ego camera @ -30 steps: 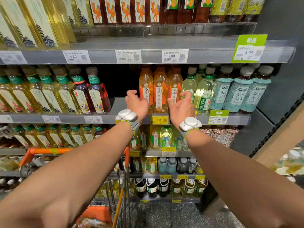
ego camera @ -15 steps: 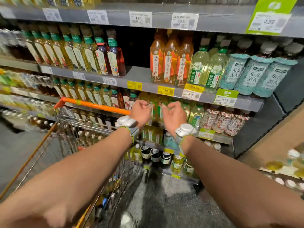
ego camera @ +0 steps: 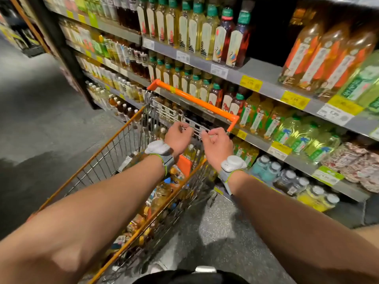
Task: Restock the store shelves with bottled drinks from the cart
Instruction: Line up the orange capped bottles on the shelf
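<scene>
Head view: both hands hang over the cart, which stands along the shelves.
Left hand: fingers loosely curled and holding nothing; whether they touch the wire flap is unclear.
Right hand: also empty and relaxed, just beside the left, probably poised to reach in.
Cart: parked close to the shelf, so stock is within reach.
Bottles: heaped in the basket, below the hands.
Shelf: bare patch between red bottles and orange bottles, likely the slot to fill.
</scene>
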